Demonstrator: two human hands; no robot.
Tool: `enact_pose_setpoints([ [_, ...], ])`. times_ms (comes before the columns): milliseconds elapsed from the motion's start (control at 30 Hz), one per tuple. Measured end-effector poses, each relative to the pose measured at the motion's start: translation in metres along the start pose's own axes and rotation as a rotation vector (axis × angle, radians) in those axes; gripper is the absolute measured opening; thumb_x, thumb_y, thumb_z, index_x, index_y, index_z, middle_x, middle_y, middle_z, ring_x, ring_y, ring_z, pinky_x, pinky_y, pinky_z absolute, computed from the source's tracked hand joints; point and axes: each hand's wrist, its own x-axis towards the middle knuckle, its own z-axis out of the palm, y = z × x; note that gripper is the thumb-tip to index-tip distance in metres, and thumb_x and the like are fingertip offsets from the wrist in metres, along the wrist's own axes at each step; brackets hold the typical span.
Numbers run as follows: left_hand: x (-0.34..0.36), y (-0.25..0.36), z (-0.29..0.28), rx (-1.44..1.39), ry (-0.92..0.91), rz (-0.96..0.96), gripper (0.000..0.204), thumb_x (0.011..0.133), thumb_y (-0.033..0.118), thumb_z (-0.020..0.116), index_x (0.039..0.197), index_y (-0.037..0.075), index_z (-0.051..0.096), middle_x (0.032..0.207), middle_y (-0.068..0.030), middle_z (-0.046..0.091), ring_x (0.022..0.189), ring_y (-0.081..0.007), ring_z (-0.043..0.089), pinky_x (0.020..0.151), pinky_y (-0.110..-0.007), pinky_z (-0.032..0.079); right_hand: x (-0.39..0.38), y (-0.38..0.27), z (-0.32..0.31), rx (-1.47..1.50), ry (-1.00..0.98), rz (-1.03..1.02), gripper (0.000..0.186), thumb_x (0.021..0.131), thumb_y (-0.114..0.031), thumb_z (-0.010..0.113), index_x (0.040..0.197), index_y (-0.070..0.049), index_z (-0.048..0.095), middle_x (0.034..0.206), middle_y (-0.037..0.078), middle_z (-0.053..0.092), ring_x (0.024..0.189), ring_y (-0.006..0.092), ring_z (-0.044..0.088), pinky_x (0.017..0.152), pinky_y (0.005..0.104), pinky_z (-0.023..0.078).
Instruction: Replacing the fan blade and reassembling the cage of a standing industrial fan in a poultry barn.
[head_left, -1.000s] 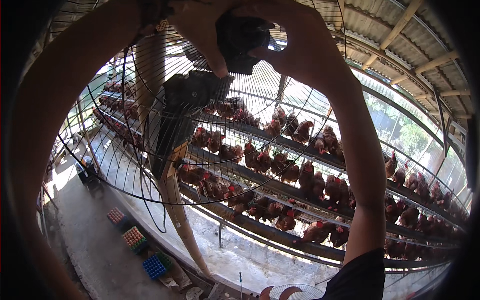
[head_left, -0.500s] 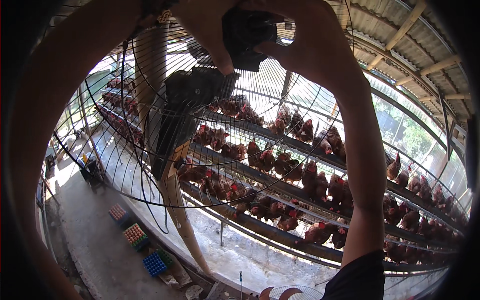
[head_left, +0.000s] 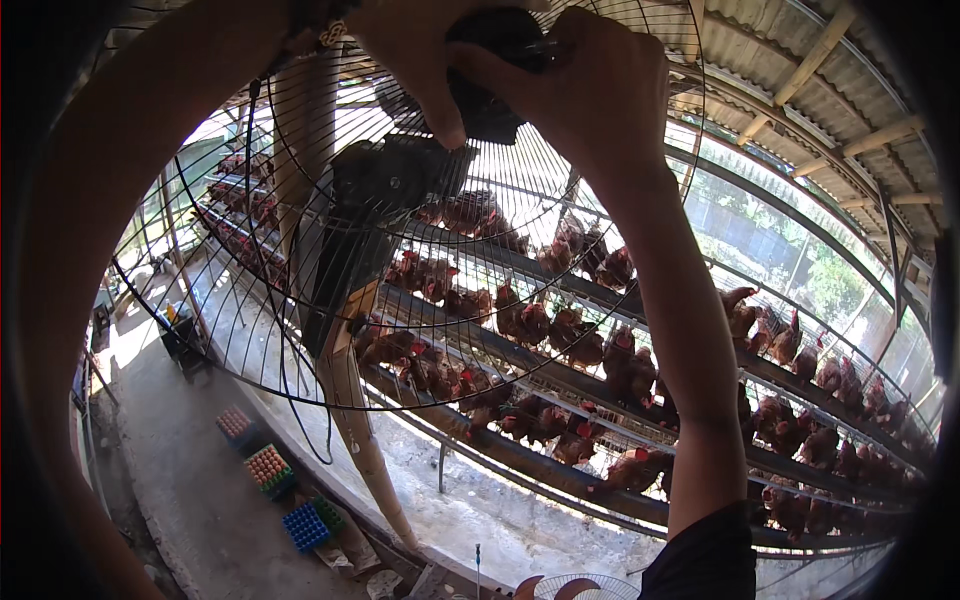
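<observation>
A large black wire fan grille (head_left: 300, 400) spreads before me, with a black fan motor housing (head_left: 485, 95) at its middle, near the top of the view. My left hand (head_left: 410, 60) grips the housing from its left, thumb pointing down along the side. My right hand (head_left: 600, 90) is closed at the housing's right, its thumb across the front and its fingers curled by a short dark stub. The fingertips behind the housing are hidden. Below hangs a black fan bracket (head_left: 390, 180), fixed to a wooden post (head_left: 365, 460).
Rows of cages with brown hens (head_left: 620, 365) run behind the fan to the right. Egg trays (head_left: 310, 525) lie stacked on the concrete floor (head_left: 180, 470) at lower left. A dark cord (head_left: 328, 440) dangles beside the post. A corrugated roof (head_left: 760, 45) slopes above.
My right hand has shifted left and turned; its thumb now reaches farther across the housing and its forearm has swung left. My left hand stays nearly in place on the housing.
</observation>
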Motion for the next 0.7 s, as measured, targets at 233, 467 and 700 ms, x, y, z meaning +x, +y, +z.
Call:
enact_pose_setpoints([
  [233, 0.015, -0.004, -0.006, 0.016, -0.147, -0.032, 0.142, 0.051, 0.101, 0.066, 0.165, 0.026, 0.024, 0.169, -0.0282, 0.01, 0.154, -0.0545, 0.004, 0.12, -0.075, 0.014, -0.003, -0.01, 0.001, -0.076, 0.073, 0.098, 0.069, 0.08, -0.062, 0.08, 0.091, 0.005, 0.073, 0.075, 0.017, 0.073, 0.069, 0.0301, 0.074, 0.069, 0.0437, 0.06],
  [467, 0.005, 0.006, -0.008, 0.056, -0.126, -0.074, 0.144, 0.05, 0.102, 0.065, 0.165, 0.027, 0.023, 0.17, -0.0266, 0.009, 0.154, -0.0548, 0.006, 0.12, -0.075, 0.015, -0.001, -0.017, -0.004, -0.102, -0.058, 0.15, 0.052, 0.084, -0.041, 0.081, 0.108, 0.004, 0.071, 0.089, 0.018, 0.074, 0.082, 0.0332, 0.075, 0.08, 0.044, 0.061],
  [700, 0.001, -0.002, -0.002, -0.019, 0.005, 0.017, 0.144, 0.05, 0.103, 0.063, 0.165, 0.026, 0.023, 0.17, -0.0265, 0.007, 0.154, -0.0552, 0.003, 0.121, -0.075, 0.01, -0.016, 0.021, 0.001, -0.084, 0.138, -0.22, 0.071, 0.064, -0.05, 0.095, 0.112, -0.004, 0.07, 0.102, 0.012, 0.073, 0.088, 0.0209, 0.074, 0.068, 0.0336, 0.059],
])
